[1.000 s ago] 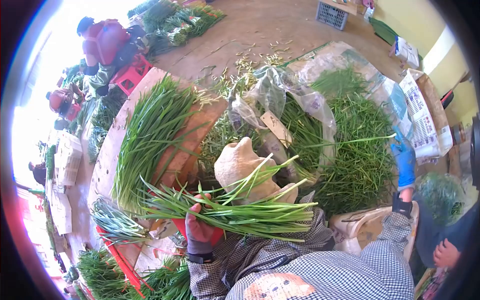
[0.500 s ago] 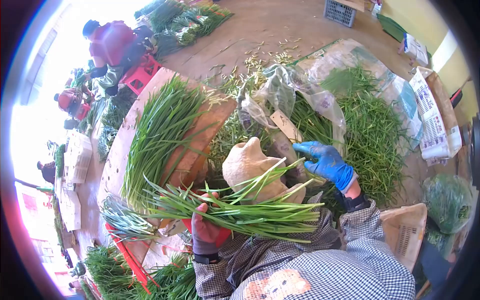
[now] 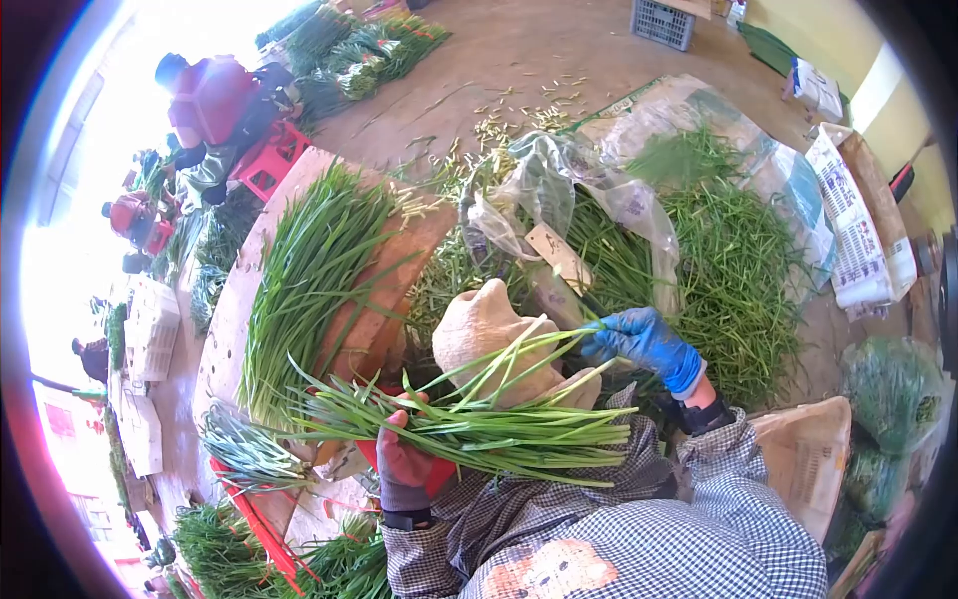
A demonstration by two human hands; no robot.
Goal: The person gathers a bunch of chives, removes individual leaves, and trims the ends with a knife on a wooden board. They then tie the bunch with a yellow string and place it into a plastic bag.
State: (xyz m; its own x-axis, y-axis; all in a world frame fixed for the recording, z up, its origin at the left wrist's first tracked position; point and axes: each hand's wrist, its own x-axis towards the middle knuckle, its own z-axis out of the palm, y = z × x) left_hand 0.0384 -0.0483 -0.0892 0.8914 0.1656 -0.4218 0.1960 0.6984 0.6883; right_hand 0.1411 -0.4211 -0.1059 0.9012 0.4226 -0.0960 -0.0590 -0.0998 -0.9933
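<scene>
My left hand (image 3: 404,449), in a pinkish glove with a grey cuff, is wrapped round a bunch of long green stalks (image 3: 519,439) held across my lap. The white-green stalk ends point right. My right hand (image 3: 644,347), in a blue glove, pinches the pale ends of a few stalks that rise out of the bunch. Behind these stalks is a beige cloth-like object (image 3: 484,329). More green stalks (image 3: 309,280) lie on a wooden board (image 3: 394,290) to the left.
An open plastic bag (image 3: 649,215) with a tag (image 3: 559,256) holds greens. Loose greens (image 3: 733,260) lie to the right. A crate (image 3: 803,454) stands near my right elbow. A person (image 3: 210,100) sits by a red stool (image 3: 269,160) at upper left, with another person beyond.
My right hand has moved slightly down and left and closed on the stalk ends, from apart fingers. The view has shifted a little.
</scene>
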